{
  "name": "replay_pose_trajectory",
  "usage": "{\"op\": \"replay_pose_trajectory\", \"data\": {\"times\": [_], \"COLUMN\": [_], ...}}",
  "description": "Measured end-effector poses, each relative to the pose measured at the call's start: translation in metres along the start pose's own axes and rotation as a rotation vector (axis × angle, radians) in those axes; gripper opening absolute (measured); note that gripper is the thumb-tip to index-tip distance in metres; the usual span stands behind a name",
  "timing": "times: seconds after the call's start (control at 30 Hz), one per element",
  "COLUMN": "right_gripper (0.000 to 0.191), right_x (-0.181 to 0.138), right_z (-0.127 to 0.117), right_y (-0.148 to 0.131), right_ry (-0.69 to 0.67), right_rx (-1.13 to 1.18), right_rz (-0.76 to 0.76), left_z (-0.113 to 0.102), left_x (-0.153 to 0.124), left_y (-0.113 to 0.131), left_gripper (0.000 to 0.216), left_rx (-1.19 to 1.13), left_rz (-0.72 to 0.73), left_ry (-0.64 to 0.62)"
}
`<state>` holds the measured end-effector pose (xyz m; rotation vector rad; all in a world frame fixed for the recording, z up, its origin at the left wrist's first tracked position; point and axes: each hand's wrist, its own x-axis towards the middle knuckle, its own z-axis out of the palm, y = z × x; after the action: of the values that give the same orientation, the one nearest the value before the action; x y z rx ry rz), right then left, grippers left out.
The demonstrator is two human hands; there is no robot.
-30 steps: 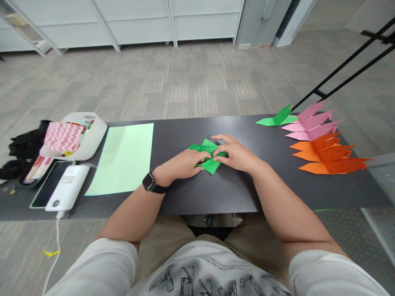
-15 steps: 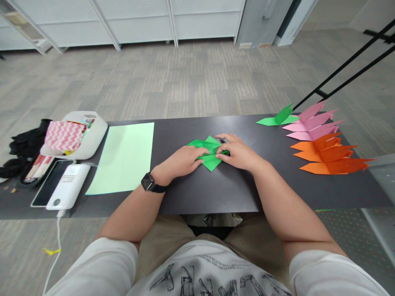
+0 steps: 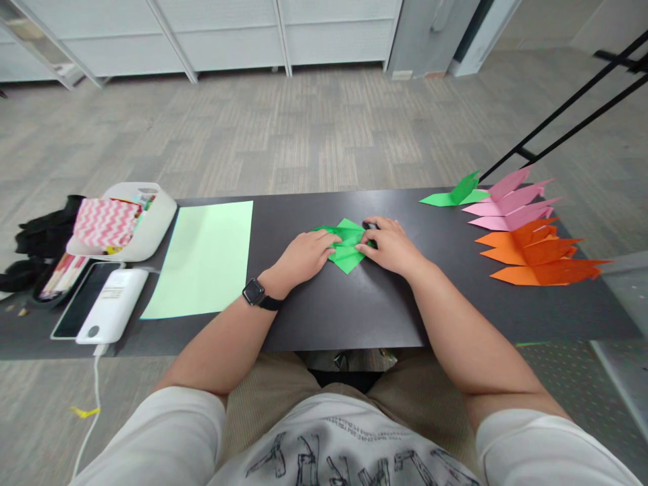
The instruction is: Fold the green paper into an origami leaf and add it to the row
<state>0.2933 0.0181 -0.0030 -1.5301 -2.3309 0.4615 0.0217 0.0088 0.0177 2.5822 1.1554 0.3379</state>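
Note:
A sheet of green origami paper [image 3: 347,262], partly folded, lies on the dark table in front of me. My left hand [image 3: 308,255] grips its left side, the thumb near the lower edge and the fingers on top. On the opposite side my right hand [image 3: 389,244] pinches the paper's right part between thumb and fingers. A small dark thing shows under the right fingers, too hidden to name. Both hands cover the paper's side corners. The paper's top and bottom corners show between them.
Pale green sheets [image 3: 202,260] lie at the left, near a white power bank [image 3: 112,307], a phone [image 3: 75,314] and a white basket [image 3: 159,233]. On the right stand folded paper pieces: green [image 3: 455,196], pink [image 3: 514,202] and orange [image 3: 544,260]. The table [image 3: 349,317] is narrow.
Both hands and the green paper have shifted slightly. My left hand has moved a little to the right and up, and more of the paper's middle shows between the hands.

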Motion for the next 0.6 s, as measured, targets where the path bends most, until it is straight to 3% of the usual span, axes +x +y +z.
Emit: {"op": "replay_pose_trajectory", "data": {"times": [0.4,0.6], "right_gripper": [0.017,0.021], "right_x": [0.0,-0.001], "right_z": [-0.001,-0.01], "right_y": [0.0,-0.002], "right_ry": [0.089,0.203], "right_rx": [-0.045,-0.022], "right_rz": [0.008,0.021], "left_z": [-0.01,-0.008], "left_x": [-0.007,-0.005], "left_y": [-0.009,-0.003], "left_gripper": [0.04,0.036], "left_rx": [0.049,0.049], "left_rz": [0.066,-0.002], "left_ry": [0.031,0.016]}}
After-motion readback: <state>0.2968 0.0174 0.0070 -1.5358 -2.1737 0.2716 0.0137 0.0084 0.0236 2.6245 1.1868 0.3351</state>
